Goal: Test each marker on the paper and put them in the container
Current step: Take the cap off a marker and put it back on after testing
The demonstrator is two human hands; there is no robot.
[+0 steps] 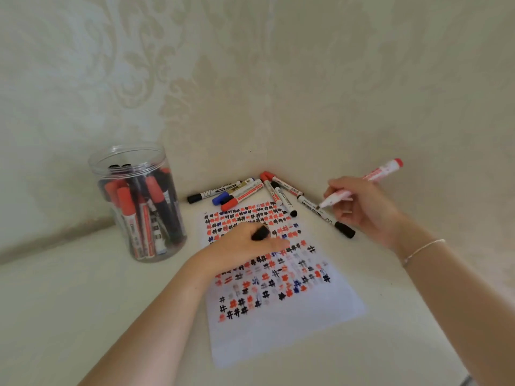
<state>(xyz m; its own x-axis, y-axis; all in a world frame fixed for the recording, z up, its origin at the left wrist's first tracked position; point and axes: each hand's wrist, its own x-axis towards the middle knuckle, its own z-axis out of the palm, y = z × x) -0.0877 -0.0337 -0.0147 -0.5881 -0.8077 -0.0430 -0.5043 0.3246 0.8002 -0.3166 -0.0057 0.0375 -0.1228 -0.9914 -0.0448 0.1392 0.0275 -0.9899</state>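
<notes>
White red-ended marker [365, 181], uncapped, in right hand [362, 207].

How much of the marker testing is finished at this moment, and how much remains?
Done: the clear plastic jar holds many markers, and the white paper is mostly covered with marks. In hand: the right hand holds a red-ended white marker; the left hand holds a black cap. Left: roughly ten loose markers behind the paper.

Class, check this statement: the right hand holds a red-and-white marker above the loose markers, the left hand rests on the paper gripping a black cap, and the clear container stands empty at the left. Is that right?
Not quite. The head view shows the clear container already holding many red and black markers. The rest stands: the right hand holds a red-and-white marker above the loose markers, and the left hand rests on the paper gripping a black cap.
</notes>
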